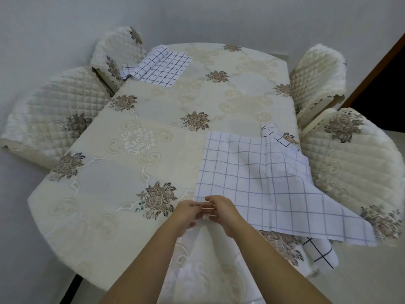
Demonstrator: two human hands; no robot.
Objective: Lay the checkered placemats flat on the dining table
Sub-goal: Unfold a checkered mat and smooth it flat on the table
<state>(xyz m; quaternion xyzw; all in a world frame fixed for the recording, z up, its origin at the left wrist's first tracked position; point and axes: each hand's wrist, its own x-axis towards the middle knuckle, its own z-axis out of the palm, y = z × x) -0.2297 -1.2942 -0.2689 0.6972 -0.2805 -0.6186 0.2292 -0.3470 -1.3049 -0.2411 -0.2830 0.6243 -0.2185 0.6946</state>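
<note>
A white checkered placemat [258, 178] lies spread over the near right part of the dining table [153, 132], rumpled along its right side and hanging past the table edge. My left hand [188, 213] and my right hand [221, 211] meet at its near left corner, fingers curled and pinching the cloth edge. Another checkered cloth [320, 253] shows beneath it at the near right and at the far right edge. A further checkered placemat [162, 66] sits at the far left corner, with a rolled one lying on it.
A cream floral tablecloth covers the table. Quilted chair covers stand at the left [54, 119], far left [118, 51], far right [317, 73] and right [359, 163]. A dark doorway lies behind the right chairs.
</note>
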